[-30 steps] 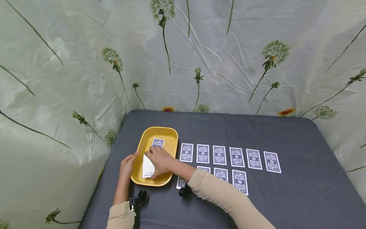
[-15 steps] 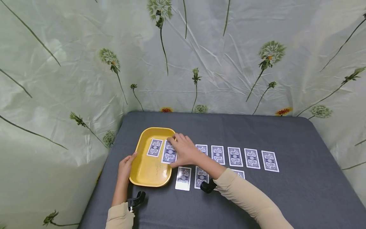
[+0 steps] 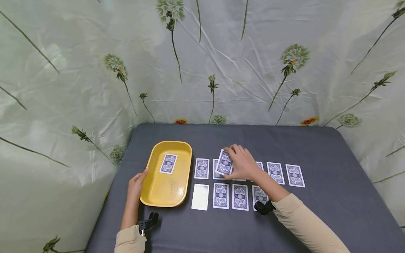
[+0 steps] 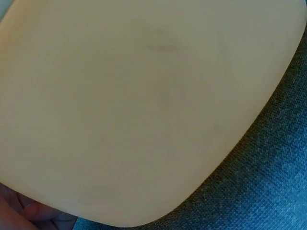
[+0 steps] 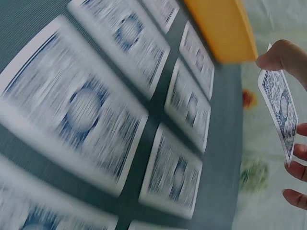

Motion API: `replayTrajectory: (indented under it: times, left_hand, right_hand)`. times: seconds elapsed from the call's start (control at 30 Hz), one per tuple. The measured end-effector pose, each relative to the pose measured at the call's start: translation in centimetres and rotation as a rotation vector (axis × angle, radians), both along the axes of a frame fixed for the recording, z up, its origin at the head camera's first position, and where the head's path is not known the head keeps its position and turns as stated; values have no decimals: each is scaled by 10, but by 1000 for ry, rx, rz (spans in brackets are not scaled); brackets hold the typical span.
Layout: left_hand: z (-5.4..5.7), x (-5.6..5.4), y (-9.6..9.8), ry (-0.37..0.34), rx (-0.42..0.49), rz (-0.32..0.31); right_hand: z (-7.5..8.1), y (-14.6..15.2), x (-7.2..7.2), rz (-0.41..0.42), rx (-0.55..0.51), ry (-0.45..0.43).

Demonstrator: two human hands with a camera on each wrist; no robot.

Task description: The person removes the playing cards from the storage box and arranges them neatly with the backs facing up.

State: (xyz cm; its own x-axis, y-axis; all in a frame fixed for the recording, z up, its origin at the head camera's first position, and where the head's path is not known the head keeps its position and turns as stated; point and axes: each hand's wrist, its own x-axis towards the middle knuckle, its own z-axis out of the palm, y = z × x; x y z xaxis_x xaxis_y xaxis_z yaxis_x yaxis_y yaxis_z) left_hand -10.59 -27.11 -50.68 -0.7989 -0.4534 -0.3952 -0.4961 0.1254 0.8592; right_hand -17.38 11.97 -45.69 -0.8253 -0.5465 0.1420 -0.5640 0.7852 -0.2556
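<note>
My right hand (image 3: 243, 164) pinches a blue-backed playing card (image 3: 223, 163) above the back row of cards, partly covering that row. In the right wrist view the held card (image 5: 279, 109) is seen at a slant between thumb and fingers, off the table. My left hand (image 3: 135, 186) grips the left rim of a yellow tray (image 3: 158, 191); the left wrist view shows mostly the tray's pale surface (image 4: 144, 120), with a few fingers at the lower left corner. One face-down card (image 3: 168, 163) lies inside the tray, towards its far end.
Right of the tray, face-down cards lie in two rows on the dark grey table (image 3: 240, 232). The back row includes a card (image 3: 201, 168) by the tray and one (image 3: 295, 175) at its right end. The front row starts with a glare-whitened card (image 3: 200, 196). A floral curtain (image 3: 253, 88) hangs behind.
My right hand has lifted a card out of the tray and carried it right, over the back row. My left hand stays on the tray rim. The view has shifted slightly.
</note>
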Motion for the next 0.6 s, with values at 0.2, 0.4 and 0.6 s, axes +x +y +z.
replayTrajectory:
  times: [0.2, 0.4, 0.6]
  left_hand:
    - [-2, 0, 1, 10, 10, 8]
    - [-3, 0, 2, 15, 18, 10]
    - [-3, 0, 0, 4, 15, 3]
  right_hand:
    - [-1, 48, 8, -50, -37, -26]
    - [1, 94, 21, -110, -13, -28]
    - [-6, 134, 36, -129, 17, -27]
